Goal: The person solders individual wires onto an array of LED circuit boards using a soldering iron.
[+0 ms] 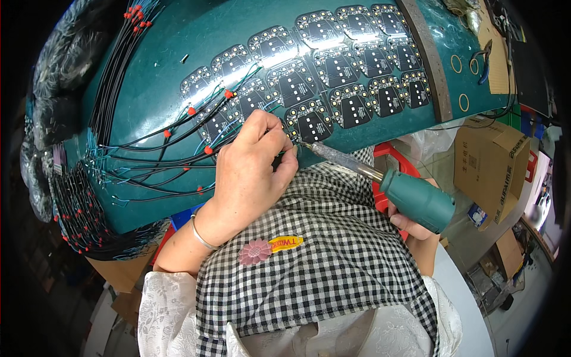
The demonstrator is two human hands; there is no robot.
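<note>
My left hand (253,166) is closed in a pinch at the near edge of the black circuit boards (309,122), seemingly on a thin wire that the fingers mostly hide. Black cables (154,159) with red connectors (208,150) run in from the left to the boards beside this hand. In my right hand (410,225) is a soldering iron (416,199) with a thick green handle, fingers wrapped round it from below. The iron's tip points left and reaches the board's edge close to my left fingertips; whether it touches is too small to tell.
Rows of similar boards lie on the green mat (160,59), bounded on the right by a dark bar (425,59). Bundled cables (113,77) fill the left side. Beyond the bar are pliers (485,62) and rubber bands (464,102). A cardboard box (491,166) stands at the right.
</note>
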